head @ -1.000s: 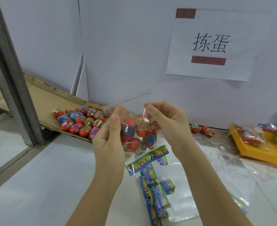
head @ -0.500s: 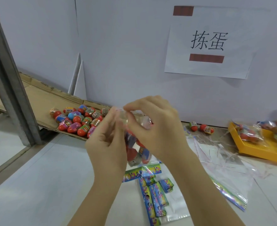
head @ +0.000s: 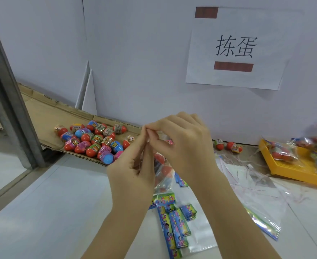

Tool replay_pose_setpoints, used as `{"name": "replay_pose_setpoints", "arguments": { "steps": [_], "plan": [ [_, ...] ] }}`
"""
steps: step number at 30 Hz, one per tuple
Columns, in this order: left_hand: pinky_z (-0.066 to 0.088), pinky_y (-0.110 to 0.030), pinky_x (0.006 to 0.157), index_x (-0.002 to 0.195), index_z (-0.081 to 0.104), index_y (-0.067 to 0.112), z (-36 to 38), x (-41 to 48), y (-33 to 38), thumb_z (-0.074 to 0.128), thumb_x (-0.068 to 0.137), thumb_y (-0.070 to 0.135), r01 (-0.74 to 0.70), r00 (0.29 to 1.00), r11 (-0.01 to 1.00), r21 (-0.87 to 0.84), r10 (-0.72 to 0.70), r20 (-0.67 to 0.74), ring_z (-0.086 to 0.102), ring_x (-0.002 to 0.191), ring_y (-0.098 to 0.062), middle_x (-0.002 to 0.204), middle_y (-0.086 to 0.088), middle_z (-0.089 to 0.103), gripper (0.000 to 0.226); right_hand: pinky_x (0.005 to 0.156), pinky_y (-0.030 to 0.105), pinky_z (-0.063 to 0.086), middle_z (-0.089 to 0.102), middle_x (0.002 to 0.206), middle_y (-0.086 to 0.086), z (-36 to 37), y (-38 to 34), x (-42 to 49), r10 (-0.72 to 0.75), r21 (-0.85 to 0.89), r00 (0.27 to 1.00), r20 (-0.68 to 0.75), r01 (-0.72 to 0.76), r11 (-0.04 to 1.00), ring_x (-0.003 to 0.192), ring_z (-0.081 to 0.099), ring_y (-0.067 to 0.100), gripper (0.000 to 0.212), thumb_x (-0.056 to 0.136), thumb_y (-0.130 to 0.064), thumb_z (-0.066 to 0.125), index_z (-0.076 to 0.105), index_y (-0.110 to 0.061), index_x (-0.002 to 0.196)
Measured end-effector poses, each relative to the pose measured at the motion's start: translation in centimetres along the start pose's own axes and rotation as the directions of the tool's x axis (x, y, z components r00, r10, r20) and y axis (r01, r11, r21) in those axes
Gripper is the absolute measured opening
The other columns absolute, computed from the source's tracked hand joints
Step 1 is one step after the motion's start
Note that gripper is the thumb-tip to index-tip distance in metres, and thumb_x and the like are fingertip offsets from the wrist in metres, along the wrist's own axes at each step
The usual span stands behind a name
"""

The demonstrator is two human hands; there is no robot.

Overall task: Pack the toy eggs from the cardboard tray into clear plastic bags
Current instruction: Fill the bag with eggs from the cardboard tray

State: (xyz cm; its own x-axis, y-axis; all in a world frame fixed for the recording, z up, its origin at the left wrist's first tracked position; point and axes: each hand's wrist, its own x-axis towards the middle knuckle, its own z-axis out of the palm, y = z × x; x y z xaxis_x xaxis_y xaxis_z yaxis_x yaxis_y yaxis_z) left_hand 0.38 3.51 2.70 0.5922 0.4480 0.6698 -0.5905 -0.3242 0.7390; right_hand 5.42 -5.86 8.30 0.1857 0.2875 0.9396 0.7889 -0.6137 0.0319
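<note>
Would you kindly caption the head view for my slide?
Left hand and right hand pinch the mouth of an egg-filled clear bag near the cardboard tray.

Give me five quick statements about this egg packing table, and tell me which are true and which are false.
1. The left hand and the right hand both pinch the top of the clear bag. True.
2. The cardboard tray is empty. False: many toy eggs lie on it.
3. Two loose eggs lie by the wall, off the cardboard. True.
4. The yellow tray stands at the left. False: it stands at the right, with filled bags in it.
5. The clear bag holds nothing. False: red eggs show inside it.
</note>
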Motion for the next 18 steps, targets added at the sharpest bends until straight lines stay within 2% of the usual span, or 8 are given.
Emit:
{"name": "replay_pose_setpoints", "arguments": {
  "steps": [3, 5, 6, 9, 11, 13, 15, 18],
  "plan": [
    [0.049, -0.008, 0.073, 0.129, 0.054, 0.015, 0.0, 0.1, 0.3, 0.060, 0.093, 0.000, -0.032, 0.999, 0.999, 0.011, 0.032, -0.002, 0.065, 0.085, 0.009, 0.096, 0.027, 0.067, 0.040, 0.059, 0.033, 0.042, 0.066, 0.064, -0.004, 0.0, 0.1, 0.1, 0.004, -0.014, 0.999, -0.044, -0.005, 1.000, 0.057, 0.054, 0.021, 0.016, 0.084, -0.019, 0.064, 0.072, -0.016, 0.070],
    [0.054, -0.021, 0.065, 0.127, 0.055, 0.023, 0.0, 0.0, 0.5, 0.060, 0.093, 0.008, -0.059, 0.998, 0.998, 0.019, 0.059, -0.004, 0.063, 0.075, -0.002, 0.086, 0.017, 0.066, 0.038, 0.060, 0.035, 0.042, 0.065, 0.064, -0.004, -0.2, 0.2, 0.1, 0.033, -0.015, 0.999, -0.041, -0.034, 0.999, 0.057, 0.054, 0.021, 0.015, 0.082, -0.017, 0.064, 0.071, -0.015, 0.069],
    [0.054, -0.028, 0.067, 0.126, 0.056, 0.028, 0.1, 0.0, 0.5, 0.058, 0.092, 0.013, -0.065, 0.998, 0.998, 0.021, 0.065, 0.000, 0.061, 0.073, -0.008, 0.082, 0.016, 0.064, 0.037, 0.060, 0.035, 0.043, 0.065, 0.064, -0.004, -0.3, 0.3, 0.2, 0.056, -0.003, 0.998, -0.034, -0.056, 0.998, 0.057, 0.055, 0.021, 0.013, 0.081, -0.015, 0.065, 0.071, -0.014, 0.069],
    [0.056, -0.037, 0.068, 0.117, 0.062, 0.040, 0.3, -0.3, 0.6, 0.061, 0.091, 0.022, 0.007, 1.000, 0.999, -0.046, -0.008, -0.013, 0.059, 0.070, -0.013, 0.074, 0.016, 0.065, 0.032, 0.063, 0.038, 0.045, 0.066, 0.066, -0.004, -1.2, 0.8, 0.4, 0.121, 0.077, 0.992, 0.030, -0.123, 0.989, 0.060, 0.058, 0.019, 0.007, 0.077, -0.012, 0.068, 0.070, -0.012, 0.070],
    [0.057, -0.033, 0.064, 0.112, 0.066, 0.040, 0.4, -0.2, 0.6, 0.065, 0.092, 0.020, 0.095, 0.994, 0.985, -0.146, -0.101, -0.031, 0.062, 0.068, -0.011, 0.074, 0.019, 0.070, 0.028, 0.063, 0.038, 0.046, 0.066, 0.066, -0.004, -1.9, 1.1, 0.6, 0.129, 0.126, 0.987, 0.096, -0.140, 0.982, 0.061, 0.058, 0.018, 0.005, 0.074, -0.013, 0.068, 0.069, -0.012, 0.070],
    [0.056, -0.019, 0.062, 0.109, 0.067, 0.033, 0.4, 0.0, 0.2, 0.062, 0.092, 0.009, 0.136, 0.988, 0.964, -0.230, -0.149, -0.039, 0.069, 0.071, -0.004, 0.079, 0.022, 0.073, 0.030, 0.062, 0.037, 0.046, 0.064, 0.066, -0.005, -2.4, 1.1, 0.7, 0.118, 0.158, 0.982, 0.146, -0.141, 0.977, 0.061, 0.057, 0.017, 0.004, 0.071, -0.013, 0.068, 0.069, -0.011, 0.069],
    [0.053, -0.011, 0.066, 0.108, 0.066, 0.029, 0.3, 0.2, 0.1, 0.060, 0.092, 0.003, 0.153, 0.986, 0.950, -0.274, -0.167, -0.026, 0.070, 0.077, 0.003, 0.083, 0.023, 0.074, 0.031, 0.062, 0.037, 0.047, 0.065, 0.067, -0.005, -2.4, 0.7, 0.8, 0.110, 0.169, 0.976, 0.188, -0.143, 0.975, 0.061, 0.057, 0.016, 0.004, 0.070, -0.016, 0.067, 0.069, -0.013, 0.069],
    [0.054, -0.012, 0.068, 0.111, 0.066, 0.026, 0.4, 0.2, 0.1, 0.059, 0.092, 0.000, 0.155, 0.987, 0.952, -0.263, -0.163, -0.007, 0.069, 0.078, 0.000, 0.083, 0.022, 0.074, 0.032, 0.063, 0.036, 0.046, 0.067, 0.068, -0.006, -2.0, 0.2, 0.8, 0.092, 0.106, 0.977, 0.194, -0.115, 0.988, 0.060, 0.056, 0.016, 0.005, 0.069, -0.018, 0.069, 0.072, -0.019, 0.073]
  ]
}}
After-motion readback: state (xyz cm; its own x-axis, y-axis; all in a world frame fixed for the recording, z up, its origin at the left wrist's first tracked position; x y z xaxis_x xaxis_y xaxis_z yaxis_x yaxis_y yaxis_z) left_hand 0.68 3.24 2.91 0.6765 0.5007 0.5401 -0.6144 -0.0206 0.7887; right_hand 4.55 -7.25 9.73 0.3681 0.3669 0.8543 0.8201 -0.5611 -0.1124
